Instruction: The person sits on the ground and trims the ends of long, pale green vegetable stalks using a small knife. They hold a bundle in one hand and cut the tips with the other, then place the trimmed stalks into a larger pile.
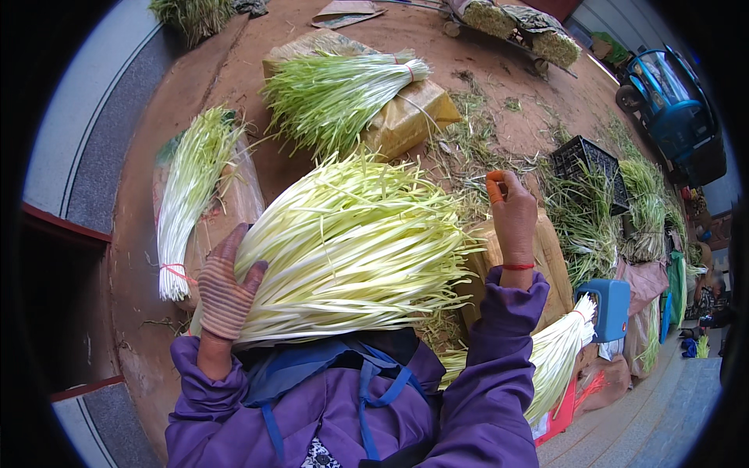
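A large bundle of blanched, chive-like greens [351,251] lies across my lap, its yellow-green leaf tips fanned out to the right. My left hand [228,286], in a striped knit glove, grips the pale stalk end; the thumb rests on top and part of the grip is hidden. My right hand [510,210] is raised to the right of the leaf tips, apart from them. Its thumb and finger, with orange finger covers, are drawn together, and nothing shows between them. A red band circles that wrist.
Tied bundles of greens [351,88] lie on a wrapped block ahead. Another tied bundle [187,199] is at left, and one [562,351] at right beside a blue plastic container [605,307]. Trimmings [585,240] pile around a black crate [585,155]. Farther off stands a blue vehicle [673,111].
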Available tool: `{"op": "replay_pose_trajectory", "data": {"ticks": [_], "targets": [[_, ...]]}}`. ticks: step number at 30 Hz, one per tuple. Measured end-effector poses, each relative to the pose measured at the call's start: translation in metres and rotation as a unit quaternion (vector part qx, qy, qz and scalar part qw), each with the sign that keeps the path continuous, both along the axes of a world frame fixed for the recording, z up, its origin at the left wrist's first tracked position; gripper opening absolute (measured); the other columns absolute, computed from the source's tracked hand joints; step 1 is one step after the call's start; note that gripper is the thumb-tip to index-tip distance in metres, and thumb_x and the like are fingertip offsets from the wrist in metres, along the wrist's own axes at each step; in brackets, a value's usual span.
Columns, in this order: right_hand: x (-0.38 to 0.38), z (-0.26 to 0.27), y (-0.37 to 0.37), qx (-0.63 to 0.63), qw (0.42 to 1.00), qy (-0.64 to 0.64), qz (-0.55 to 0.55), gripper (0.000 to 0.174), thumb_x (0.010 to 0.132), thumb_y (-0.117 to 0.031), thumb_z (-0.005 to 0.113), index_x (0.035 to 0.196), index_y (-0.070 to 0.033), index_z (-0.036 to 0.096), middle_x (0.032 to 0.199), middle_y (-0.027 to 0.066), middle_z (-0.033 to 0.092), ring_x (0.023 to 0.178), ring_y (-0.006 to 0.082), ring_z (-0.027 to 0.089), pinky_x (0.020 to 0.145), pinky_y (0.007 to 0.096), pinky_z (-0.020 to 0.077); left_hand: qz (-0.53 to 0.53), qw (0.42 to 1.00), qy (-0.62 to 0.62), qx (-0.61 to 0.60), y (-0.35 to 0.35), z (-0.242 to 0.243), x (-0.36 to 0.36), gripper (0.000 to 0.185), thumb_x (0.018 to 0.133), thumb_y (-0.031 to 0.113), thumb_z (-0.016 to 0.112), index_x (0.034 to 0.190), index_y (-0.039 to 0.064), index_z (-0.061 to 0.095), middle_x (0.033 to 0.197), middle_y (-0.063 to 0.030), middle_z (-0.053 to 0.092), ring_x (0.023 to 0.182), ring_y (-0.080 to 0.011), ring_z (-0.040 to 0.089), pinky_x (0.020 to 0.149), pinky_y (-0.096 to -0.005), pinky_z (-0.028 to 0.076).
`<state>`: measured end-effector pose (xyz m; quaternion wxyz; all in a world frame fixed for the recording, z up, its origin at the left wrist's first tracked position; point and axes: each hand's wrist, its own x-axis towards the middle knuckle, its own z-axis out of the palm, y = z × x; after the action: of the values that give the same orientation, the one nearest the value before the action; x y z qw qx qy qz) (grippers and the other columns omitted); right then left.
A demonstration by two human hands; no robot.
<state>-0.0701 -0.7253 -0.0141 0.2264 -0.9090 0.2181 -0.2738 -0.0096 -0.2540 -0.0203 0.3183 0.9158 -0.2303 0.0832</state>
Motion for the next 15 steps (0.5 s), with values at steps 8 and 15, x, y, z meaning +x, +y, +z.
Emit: {"op": "replay_pose_trajectory", "data": {"ticks": [8, 15], "targets": [[-0.023, -0.017, 0.082, 0.046, 0.989, 0.041, 0.131, 0.019, 0.092, -0.022, 0.082, 0.099, -0.009, 0.071, 0.084, 0.0100, 0.076, 0.069, 0.0285, 0.073, 0.060, 0.0385, 0.0541, -0.006, 1.000, 0.003, 0.008, 0.000, 0.000, 0.002, 0.065, 0.089, 0.031, 0.080, 0.146, 0.006, 0.060, 0.130, -0.0211, 0.071, 0.118, -0.0406, 0.068, 0.105, -0.0467, 0.051], [-0.022, -0.015, 0.051, -0.192, 0.976, 0.090, -0.054, 0.012, 0.098, -0.024, 0.072, 0.095, -0.015, 0.067, 0.085, 0.0091, 0.075, 0.069, 0.0332, 0.071, 0.059, 0.0457, 0.0526, -0.002, 1.000, 0.011, 0.004, 0.000, 0.002, 0.001, 0.065, 0.089, 0.031, 0.080, 0.145, 0.005, 0.060, 0.130, -0.0210, 0.071, 0.118, -0.0404, 0.068, 0.104, -0.0467, 0.051]]}}
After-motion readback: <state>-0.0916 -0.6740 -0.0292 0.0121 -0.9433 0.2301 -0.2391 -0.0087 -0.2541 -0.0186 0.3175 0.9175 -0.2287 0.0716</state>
